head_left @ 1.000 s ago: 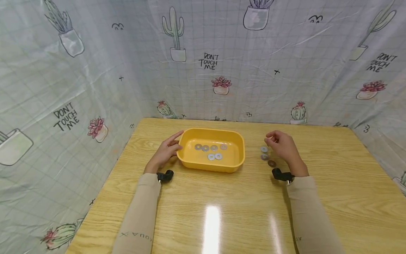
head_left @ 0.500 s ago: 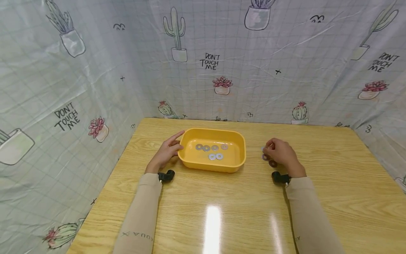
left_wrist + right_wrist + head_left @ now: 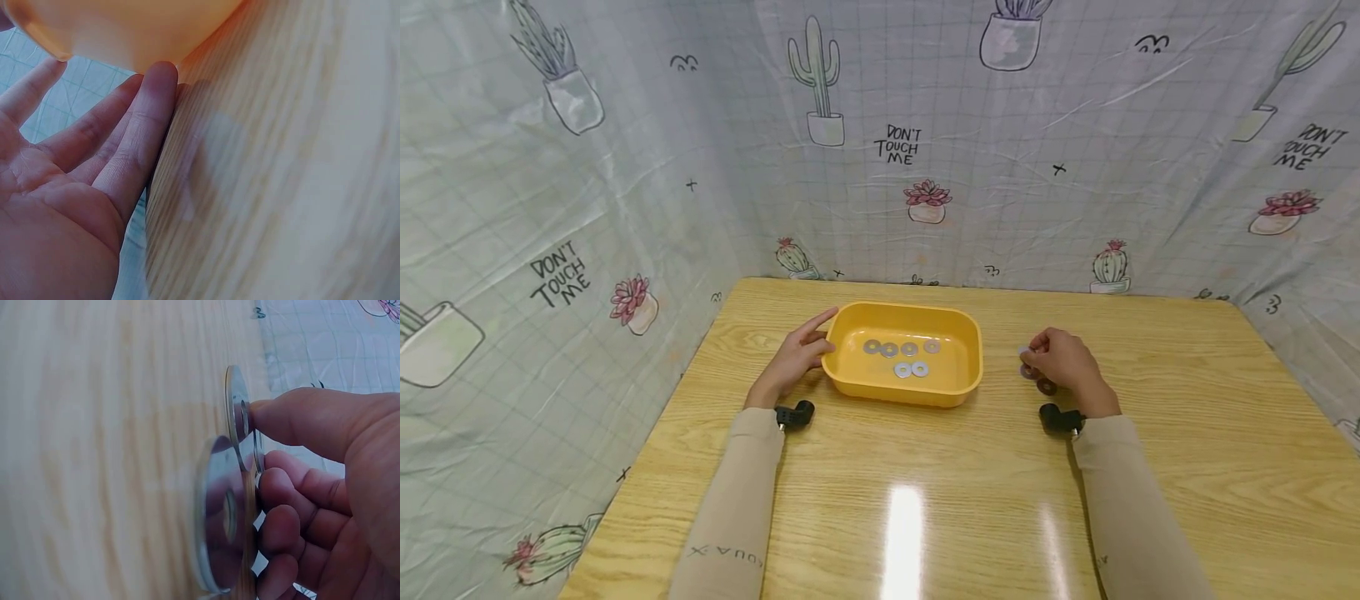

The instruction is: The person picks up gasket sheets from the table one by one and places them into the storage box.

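At the table's left, my left hand [image 3: 793, 358] touches the end of a yellow plastic tray [image 3: 895, 393] with mostly straight fingers [image 3: 131, 150]. Several flat metal washers [image 3: 903, 369] lie on the tray's floor. To the right of the tray, my right hand [image 3: 1063, 358] has curled fingers, and its thumb and fingertips pinch at a washer [image 3: 259, 444], partly hidden behind another washer [image 3: 236, 394]. A dark washer [image 3: 1047, 387] lies flat on the wood, closest to my wrist.
The wooden table [image 3: 985, 483] runs back to a curtain [image 3: 985, 217] printed with cacti, which also hangs along the left side. Small black cameras [image 3: 1060, 418] sit on both wrists.
My right hand has come down and slightly left onto the washers, its fingertips now at the farthest one. The left hand and the tray keep their places.
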`<act>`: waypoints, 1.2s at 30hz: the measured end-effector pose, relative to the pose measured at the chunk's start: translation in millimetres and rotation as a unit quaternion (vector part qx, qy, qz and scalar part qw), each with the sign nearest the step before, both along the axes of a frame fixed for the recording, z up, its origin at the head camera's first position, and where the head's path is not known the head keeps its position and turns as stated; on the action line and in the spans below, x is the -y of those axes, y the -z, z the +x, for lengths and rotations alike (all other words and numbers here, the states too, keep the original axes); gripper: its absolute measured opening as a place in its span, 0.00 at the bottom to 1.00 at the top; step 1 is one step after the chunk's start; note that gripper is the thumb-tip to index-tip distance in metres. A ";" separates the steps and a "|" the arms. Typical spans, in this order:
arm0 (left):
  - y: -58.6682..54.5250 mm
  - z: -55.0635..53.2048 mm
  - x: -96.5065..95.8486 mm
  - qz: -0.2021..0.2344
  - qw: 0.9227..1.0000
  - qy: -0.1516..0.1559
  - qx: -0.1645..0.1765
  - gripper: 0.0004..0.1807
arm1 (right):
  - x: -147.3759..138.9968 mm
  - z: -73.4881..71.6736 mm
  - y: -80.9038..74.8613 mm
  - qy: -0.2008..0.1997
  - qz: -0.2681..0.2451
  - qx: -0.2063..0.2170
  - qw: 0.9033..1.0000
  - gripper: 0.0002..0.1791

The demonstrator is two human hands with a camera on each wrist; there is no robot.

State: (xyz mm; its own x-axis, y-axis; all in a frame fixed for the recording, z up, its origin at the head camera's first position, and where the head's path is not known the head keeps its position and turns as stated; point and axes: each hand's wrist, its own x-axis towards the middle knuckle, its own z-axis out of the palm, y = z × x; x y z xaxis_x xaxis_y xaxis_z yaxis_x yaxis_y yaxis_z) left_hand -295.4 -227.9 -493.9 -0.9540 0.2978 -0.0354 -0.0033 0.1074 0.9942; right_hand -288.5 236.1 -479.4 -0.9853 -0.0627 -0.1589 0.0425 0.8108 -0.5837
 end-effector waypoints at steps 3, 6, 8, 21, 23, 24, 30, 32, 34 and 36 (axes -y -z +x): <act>0.6 0.1 -0.5 -0.002 1.000 -0.002 -0.002 0.36 | 0.8 0.4 -0.9 0.006 -0.019 0.017 1.000 0.18; 1.1 0.3 -1.0 -0.007 1.000 -0.003 -0.005 0.37 | 1.3 0.6 -1.3 0.010 -0.031 0.029 0.999 0.17; 1.1 0.5 -1.2 -0.008 1.000 -0.004 -0.007 0.37 | 1.3 0.5 -1.0 0.012 -0.036 0.033 0.999 0.16; -2.0 3.0 -1.0 -0.008 1.000 -0.007 -0.004 0.37 | 3.2 -1.0 -1.7 0.014 0.008 0.007 1.000 0.22; -1.7 2.6 -0.9 -0.008 1.000 -0.006 -0.004 0.37 | 4.3 -0.3 -2.0 0.014 0.014 -0.001 1.000 0.22; -1.8 2.6 -0.8 -0.008 1.000 -0.006 -0.004 0.37 | 4.9 -0.2 -1.8 0.013 0.017 -0.006 1.000 0.22; -2.6 2.4 -1.1 -0.003 1.000 -0.004 -0.001 0.37 | 10.5 1.0 -3.3 0.006 0.027 -0.036 0.999 0.19; -2.4 3.0 -0.6 0.000 1.000 -0.002 0.001 0.37 | 11.0 1.2 -3.4 0.002 0.032 -0.046 0.998 0.18; -2.4 3.3 0.0 0.001 1.000 -0.001 0.000 0.37 | 11.1 1.2 -2.9 -0.001 0.036 -0.057 0.998 0.18; -2.2 3.1 0.5 0.000 1.000 -0.002 0.001 0.36 | 11.0 0.9 -2.8 -0.003 0.033 -0.061 0.998 0.18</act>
